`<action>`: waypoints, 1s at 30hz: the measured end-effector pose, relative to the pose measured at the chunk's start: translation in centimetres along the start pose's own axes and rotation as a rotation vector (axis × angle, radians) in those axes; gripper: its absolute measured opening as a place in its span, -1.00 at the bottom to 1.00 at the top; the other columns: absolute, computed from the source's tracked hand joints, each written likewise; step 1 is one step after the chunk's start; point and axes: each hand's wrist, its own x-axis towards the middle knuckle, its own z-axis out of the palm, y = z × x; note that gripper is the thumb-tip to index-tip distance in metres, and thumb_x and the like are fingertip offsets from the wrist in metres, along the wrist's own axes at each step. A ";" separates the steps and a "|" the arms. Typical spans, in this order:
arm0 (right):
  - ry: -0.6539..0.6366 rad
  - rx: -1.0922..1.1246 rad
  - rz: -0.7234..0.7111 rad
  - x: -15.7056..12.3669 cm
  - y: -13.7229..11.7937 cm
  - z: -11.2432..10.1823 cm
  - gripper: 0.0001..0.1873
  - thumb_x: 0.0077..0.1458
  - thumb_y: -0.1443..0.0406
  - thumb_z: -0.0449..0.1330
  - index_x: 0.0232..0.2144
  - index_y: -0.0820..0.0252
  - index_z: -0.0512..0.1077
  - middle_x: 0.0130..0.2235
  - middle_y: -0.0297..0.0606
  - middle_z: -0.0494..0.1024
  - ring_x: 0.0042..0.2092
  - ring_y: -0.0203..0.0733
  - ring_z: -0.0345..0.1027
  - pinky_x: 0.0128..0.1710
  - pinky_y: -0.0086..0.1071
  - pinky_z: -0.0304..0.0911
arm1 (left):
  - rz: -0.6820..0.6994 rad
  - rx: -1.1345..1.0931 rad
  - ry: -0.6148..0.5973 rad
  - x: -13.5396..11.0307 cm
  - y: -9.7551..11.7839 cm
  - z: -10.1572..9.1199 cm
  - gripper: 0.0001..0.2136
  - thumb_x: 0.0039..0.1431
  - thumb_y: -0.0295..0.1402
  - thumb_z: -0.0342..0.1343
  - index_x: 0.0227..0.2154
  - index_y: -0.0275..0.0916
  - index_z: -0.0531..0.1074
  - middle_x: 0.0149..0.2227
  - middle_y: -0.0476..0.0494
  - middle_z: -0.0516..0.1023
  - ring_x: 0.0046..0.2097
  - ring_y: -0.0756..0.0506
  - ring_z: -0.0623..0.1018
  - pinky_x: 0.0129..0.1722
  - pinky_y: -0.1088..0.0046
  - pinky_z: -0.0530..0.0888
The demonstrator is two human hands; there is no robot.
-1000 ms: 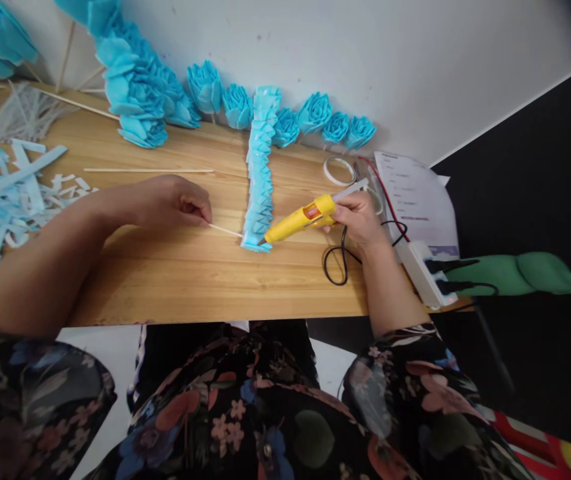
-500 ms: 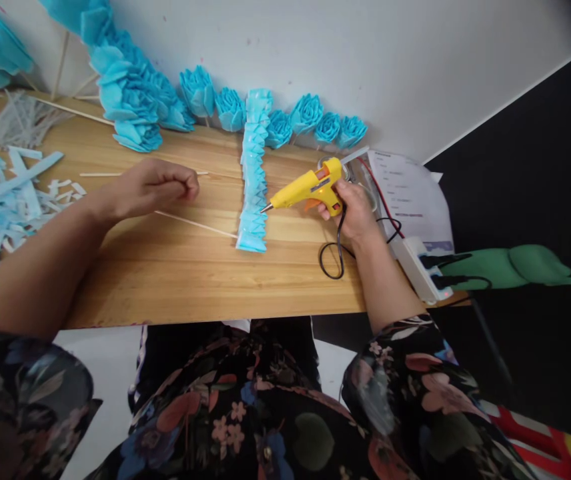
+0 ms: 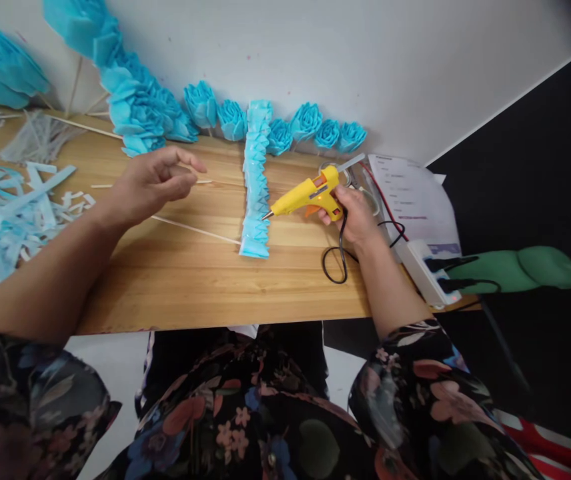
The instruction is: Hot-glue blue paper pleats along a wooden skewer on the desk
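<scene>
My right hand (image 3: 355, 212) is wrapped round a yellow hot glue gun (image 3: 301, 195), a pale glue stick poking from its back. The gun's metal nozzle points left at the lower part of a pleated light-blue strip (image 3: 255, 180), which lies lengthwise away from me. Over the wood left of the strip is my left hand (image 3: 158, 179), its thumb and forefinger apart and nothing visible between them. A thin wooden stick (image 3: 198, 231) runs from below that hand to the strip's near end. Part of another thin stick (image 3: 205, 181) shows behind the left fingers.
Blue flowers (image 3: 305, 121) on sticks line the wall. Blue and white scraps (image 3: 10, 213) and a bundle of pale strands (image 3: 40, 137) lie at left. At right are a printed sheet (image 3: 410, 193), a white power strip (image 3: 428, 277) and the gun's black cord (image 3: 344, 257).
My left hand has opened from curled fingers to a spread thumb and forefinger. The whole view has shifted slightly; the glue gun stays at about the same place by the strip.
</scene>
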 end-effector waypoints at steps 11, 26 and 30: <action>0.027 0.001 0.043 -0.1 -0.1 -0.1 -0.24 -0.10 -0.40 0.65 -0.39 0.10 0.62 -0.51 -0.31 0.57 -0.57 -0.26 0.37 -0.62 -0.37 0.26 | 0.033 -0.225 0.028 0.3 0.2 1.0 -0.42 0.19 0.20 0.66 -0.33 -0.21 0.58 -0.51 0.05 0.46 -0.47 0.03 0.30 -0.46 0.48 0.29; 0.018 0.001 0.061 -0.1 -0.4 0.3 -0.24 -0.04 -0.39 0.63 -0.41 0.12 0.58 -0.53 -0.31 0.57 -0.57 -0.29 0.36 -0.62 -0.41 0.26 | 0.060 -0.257 0.042 0.4 0.2 1.2 -0.42 0.16 0.20 0.69 -0.32 -0.17 0.55 -0.56 0.13 0.38 -0.49 0.03 0.27 -0.44 0.40 0.26; 0.019 -0.004 0.085 -0.1 -0.3 0.3 -0.28 -0.07 -0.35 0.65 -0.43 0.11 0.57 -0.50 -0.31 0.60 -0.56 -0.30 0.37 -0.61 -0.41 0.29 | 0.064 -0.255 0.071 0.4 -0.2 1.2 -0.43 0.13 0.18 0.70 -0.36 -0.15 0.55 -0.58 0.11 0.38 -0.50 0.03 0.26 -0.44 0.34 0.24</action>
